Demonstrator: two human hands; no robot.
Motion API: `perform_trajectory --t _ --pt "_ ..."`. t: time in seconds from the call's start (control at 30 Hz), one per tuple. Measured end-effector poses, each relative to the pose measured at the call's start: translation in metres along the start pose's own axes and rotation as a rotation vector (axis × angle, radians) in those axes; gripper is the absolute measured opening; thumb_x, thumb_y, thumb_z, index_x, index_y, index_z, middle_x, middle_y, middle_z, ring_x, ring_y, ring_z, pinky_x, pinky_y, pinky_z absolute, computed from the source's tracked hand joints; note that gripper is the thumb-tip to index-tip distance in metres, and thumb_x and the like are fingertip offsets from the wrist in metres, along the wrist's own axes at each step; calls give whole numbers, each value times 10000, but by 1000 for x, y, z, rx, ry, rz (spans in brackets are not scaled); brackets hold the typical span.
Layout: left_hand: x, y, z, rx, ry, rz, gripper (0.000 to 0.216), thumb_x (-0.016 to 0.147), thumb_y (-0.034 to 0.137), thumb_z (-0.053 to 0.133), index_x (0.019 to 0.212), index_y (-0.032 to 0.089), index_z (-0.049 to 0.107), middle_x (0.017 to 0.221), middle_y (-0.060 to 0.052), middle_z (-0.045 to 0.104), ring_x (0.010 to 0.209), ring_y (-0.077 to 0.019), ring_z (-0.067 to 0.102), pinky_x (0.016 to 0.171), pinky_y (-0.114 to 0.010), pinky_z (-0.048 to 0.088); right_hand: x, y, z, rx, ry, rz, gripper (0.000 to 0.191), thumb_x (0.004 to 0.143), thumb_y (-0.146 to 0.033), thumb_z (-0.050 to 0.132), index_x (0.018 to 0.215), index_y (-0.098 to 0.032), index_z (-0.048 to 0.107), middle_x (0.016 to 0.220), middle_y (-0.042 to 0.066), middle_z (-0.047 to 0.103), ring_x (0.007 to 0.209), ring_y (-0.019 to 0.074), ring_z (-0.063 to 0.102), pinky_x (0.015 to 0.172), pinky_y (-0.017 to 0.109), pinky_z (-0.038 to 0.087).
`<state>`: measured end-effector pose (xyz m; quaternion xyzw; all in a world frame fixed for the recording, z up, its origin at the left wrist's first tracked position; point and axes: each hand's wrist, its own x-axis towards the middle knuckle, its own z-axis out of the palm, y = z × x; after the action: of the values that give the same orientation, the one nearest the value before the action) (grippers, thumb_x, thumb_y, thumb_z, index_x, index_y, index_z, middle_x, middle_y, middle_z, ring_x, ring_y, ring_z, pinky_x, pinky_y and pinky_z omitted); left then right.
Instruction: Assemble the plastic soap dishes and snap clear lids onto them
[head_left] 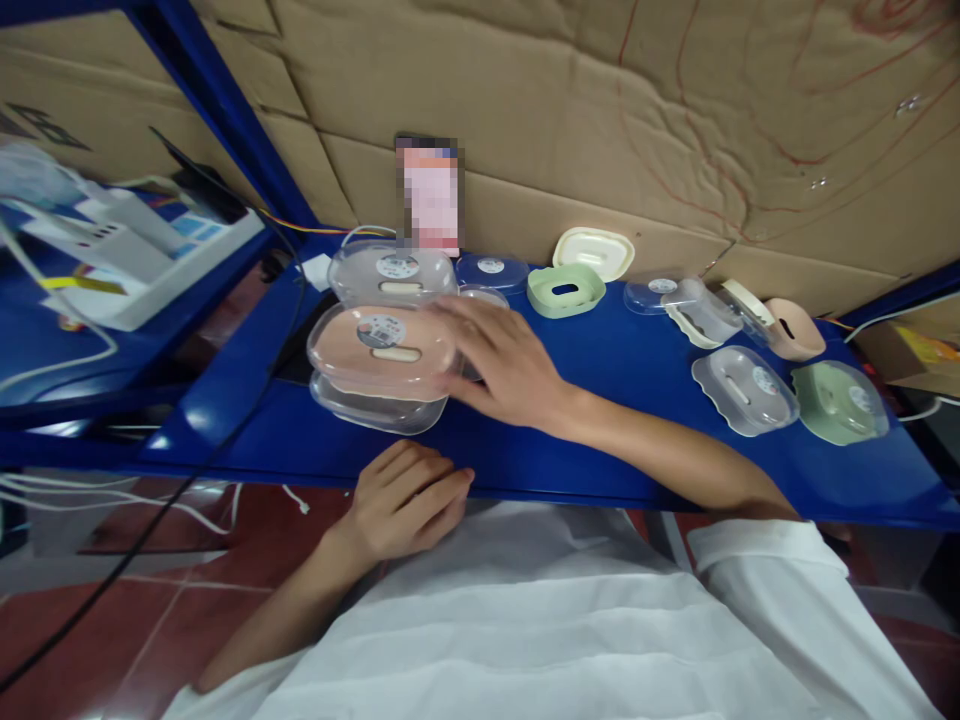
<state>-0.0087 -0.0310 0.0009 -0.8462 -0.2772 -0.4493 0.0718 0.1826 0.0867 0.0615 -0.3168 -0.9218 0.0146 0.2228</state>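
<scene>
My right hand [504,362] reaches across the blue shelf [622,360] with fingers stretched out, touching the right edge of a pink soap box with a clear lid [382,348]. That box sits on top of a clear box [379,410], and another clear-lidded box [392,272] lies just behind them. My left hand [403,498] rests at the shelf's front edge over my lap, fingers loosely curled with nothing in them.
More soap boxes lie along the shelf: a green base [565,290] with a cream lid [594,250], clear lids [491,270], a clear box [744,390], a green box [838,400] and a pink one [793,328]. Cardboard lines the back. Cables and a white power strip [120,270] sit left.
</scene>
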Motion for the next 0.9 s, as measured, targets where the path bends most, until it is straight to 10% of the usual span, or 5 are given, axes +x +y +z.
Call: perform_trajectory --t 0.3,0.47,0.63,0.9 --pt "21 9 17 -38 -219 62 186 956 159 717 1139 192 718 1026 -67 780 910 -193 736 842 -336 601 -59 118 -13 -169 -132 434 402 1051 -269 512 1397 -135 668 1427 223 692 1380 419 606 1218 665 345" --pt "38 14 29 17 -248 66 317 968 163 728 1283 198 715 1306 -127 742 1223 -272 706 1083 -452 586 -96 99 -52 287 -102 257 283 1073 -475 584 1026 -235 725 1038 72 775 980 261 709 932 412 542" --pt "36 13 42 146 -227 130 490 972 71 690 1420 270 669 1494 -107 664 1420 -284 603 1245 -513 478 -94 57 -97 634 -263 232 365 1106 -541 548 1175 -237 739 1122 40 785 971 198 716 874 314 560" --pt "39 8 52 146 -392 27 346 1069 213 621 1408 156 662 1558 -153 637 1444 -304 595 1273 -540 409 -49 101 -42 269 -154 179 441 1125 -411 435 1428 -186 663 1455 146 695 1356 290 650 1183 480 495"
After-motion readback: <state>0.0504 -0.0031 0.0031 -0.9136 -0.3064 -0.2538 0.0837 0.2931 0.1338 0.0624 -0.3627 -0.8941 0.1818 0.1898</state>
